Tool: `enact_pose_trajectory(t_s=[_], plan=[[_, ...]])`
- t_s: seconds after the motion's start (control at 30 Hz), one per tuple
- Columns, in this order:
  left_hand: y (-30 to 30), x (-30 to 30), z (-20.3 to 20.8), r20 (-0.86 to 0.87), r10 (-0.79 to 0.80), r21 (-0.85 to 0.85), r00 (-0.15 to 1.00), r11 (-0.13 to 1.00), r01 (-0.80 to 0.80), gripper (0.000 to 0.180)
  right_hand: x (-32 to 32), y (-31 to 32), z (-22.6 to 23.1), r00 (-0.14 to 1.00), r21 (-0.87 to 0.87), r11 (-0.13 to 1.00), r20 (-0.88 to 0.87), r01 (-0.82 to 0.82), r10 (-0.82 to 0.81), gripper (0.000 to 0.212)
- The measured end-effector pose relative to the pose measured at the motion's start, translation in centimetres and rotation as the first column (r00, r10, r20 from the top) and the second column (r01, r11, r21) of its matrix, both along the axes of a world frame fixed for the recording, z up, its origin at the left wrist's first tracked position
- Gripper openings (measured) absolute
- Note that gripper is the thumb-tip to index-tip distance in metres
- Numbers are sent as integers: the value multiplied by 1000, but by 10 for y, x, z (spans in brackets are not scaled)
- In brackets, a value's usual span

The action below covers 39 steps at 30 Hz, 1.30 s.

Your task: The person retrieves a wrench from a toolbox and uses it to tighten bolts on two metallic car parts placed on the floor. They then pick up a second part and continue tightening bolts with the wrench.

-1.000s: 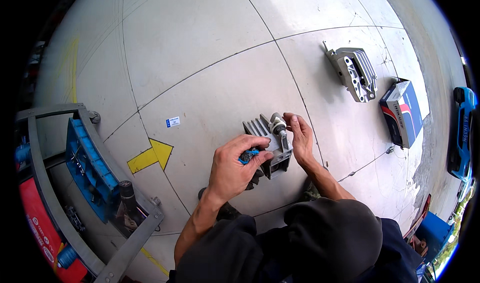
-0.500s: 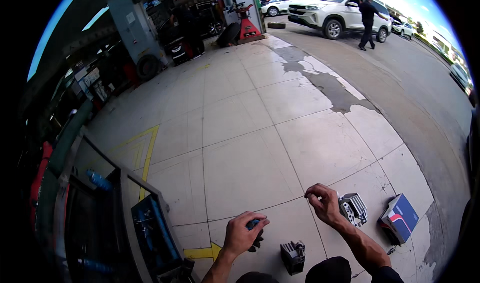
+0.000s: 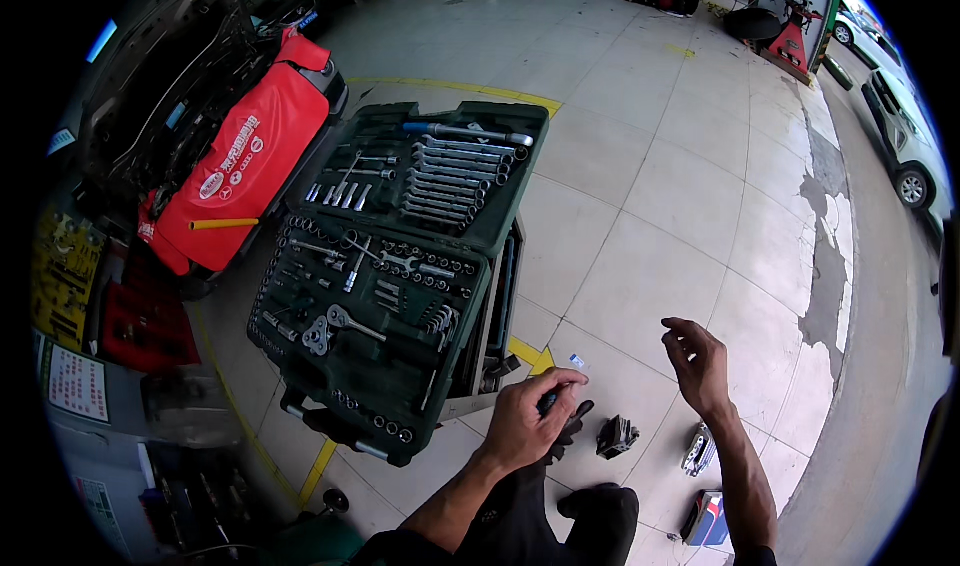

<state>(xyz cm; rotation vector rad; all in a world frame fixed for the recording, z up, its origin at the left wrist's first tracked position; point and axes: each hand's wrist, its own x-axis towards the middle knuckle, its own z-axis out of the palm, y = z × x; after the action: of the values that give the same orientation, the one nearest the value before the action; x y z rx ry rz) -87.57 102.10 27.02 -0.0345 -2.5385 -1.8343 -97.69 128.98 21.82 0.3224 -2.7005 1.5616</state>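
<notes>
My left hand (image 3: 535, 413) is closed, thumb against the fingers, near the front corner of the tool case. Something dark shows in its grip, and a black, crumpled, glove-like thing (image 3: 568, 434) shows just below it; what exactly is held stays unclear. Just beyond the fingertips is a small blue-and-white piece (image 3: 578, 361); whether it touches them I cannot tell. To the right, my right hand (image 3: 697, 361) hovers over the floor with loosely bent fingers, apart, and nothing visible in them. Between and below the hands, a dark finned metal part (image 3: 617, 436) sits on the tiles.
A large open green tool case (image 3: 500, 236) with wrenches and sockets rests on a stand at my left. Behind it a car has its hood up and a red fender cover (image 3: 250, 156). Another silver finned part (image 3: 698, 449) and a blue-and-white box (image 3: 707, 519) lie right.
My view has swung left, bringing in the tool case and the car with the red cover. My right hand's fingers have loosened from a pinch; the left stays closed.
</notes>
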Motion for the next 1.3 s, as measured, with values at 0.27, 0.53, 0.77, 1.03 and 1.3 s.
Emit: enact_pose_trajectory(t_s=[0.27,0.53,0.77,1.03,1.3], plan=[[-196,-102,105,-70,269,-398,960,875,-274,16,-106,-151,70,979,183,964,-34,-192,201,21],[-328,-290,50,30,138,-817,990,575,-55,34,-209,-278,53,966,376,919,-170,-118,193,25],[-309,-335,2,21,-110,-723,994,684,91,40,-223,-284,17,983,538,841,-121,-53,140,21],[-300,-326,13,-20,-163,-803,986,590,81,23,-221,-311,21,991,606,787,29,-119,128,32],[-247,-212,179,-168,-134,-782,977,621,-49,10,-153,-260,111,792,160,950,-525,-268,312,39]])
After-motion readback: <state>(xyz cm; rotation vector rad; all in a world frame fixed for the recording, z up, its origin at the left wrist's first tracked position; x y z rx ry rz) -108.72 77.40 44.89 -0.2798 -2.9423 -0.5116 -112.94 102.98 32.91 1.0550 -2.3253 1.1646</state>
